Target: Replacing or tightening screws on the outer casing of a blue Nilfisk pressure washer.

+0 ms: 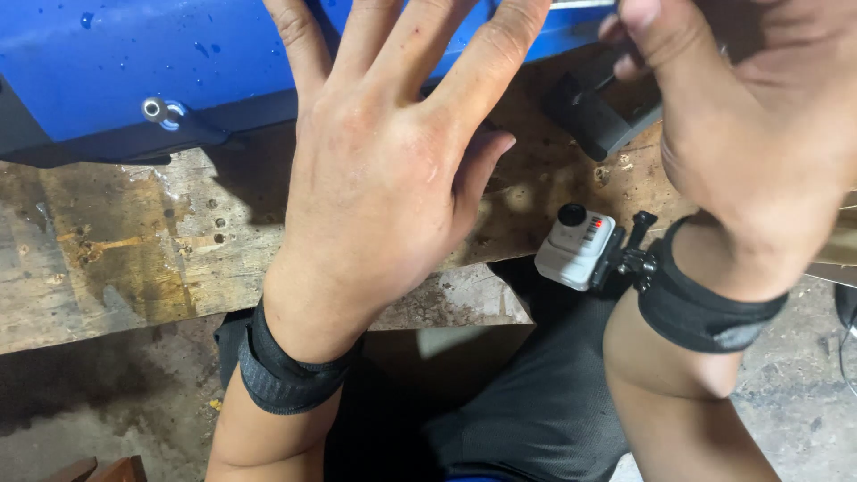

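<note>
1. Centre of the frame: the left hand (384, 170) is spread wide, palm down, fingers fanned out and pointing up toward the top edge. It grips nothing; the fingertips lie over the blue panel (116, 62), though I can't tell if they press on it.
2. That blue panel fills the upper left of the frame, glossy, dotted with water drops, with a small metal bolt (155, 110) and washer set near its lower edge.
3. Upper right: the right hand (741, 107) is raised close to the camera, fingers curled in. Its fingertips are at a black block-shaped part (596, 114) that sits just right of centre near the top, but whether they actually pinch it I can't tell; the hand hides the contact.
4. Below the panel runs a worn wooden bench (107, 250), stained rusty yellow and pocked with small holes, stretching from the left edge across to the middle.
5. Each wrist wears a black strap. The left one (281, 375) is plain, low and left of centre. The right one (696, 308) carries a small white camera (576, 245) on a black mount, lens facing up, right of centre.
6. Bottom centre: dark trousers (536, 411) of the seated person, with grey concrete floor (98, 419) in the lower left corner.
</note>
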